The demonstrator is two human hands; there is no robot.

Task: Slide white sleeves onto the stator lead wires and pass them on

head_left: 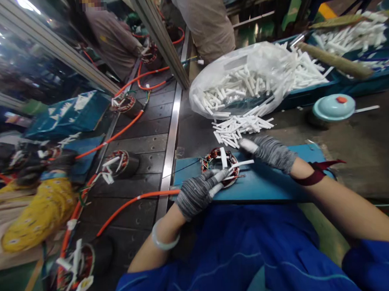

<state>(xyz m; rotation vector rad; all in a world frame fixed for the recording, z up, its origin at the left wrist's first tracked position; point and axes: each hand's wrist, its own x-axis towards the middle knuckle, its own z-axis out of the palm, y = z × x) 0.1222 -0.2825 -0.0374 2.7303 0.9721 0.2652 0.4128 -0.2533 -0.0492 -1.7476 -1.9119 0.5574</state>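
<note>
Half the stator (pixel 214 156) hides behind the left hand (pixel 197 192).

Grey knit gloves, blue sleeves, pale bangle (pixel 164 240).

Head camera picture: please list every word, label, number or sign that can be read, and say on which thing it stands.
No text can be read.
Blue cartons: white markings, too blurred to read.
Clear bag of white strips: a pale patch, perhaps a label, nothing legible.
Stator under the left hand and right hand: no marking visible.
</note>
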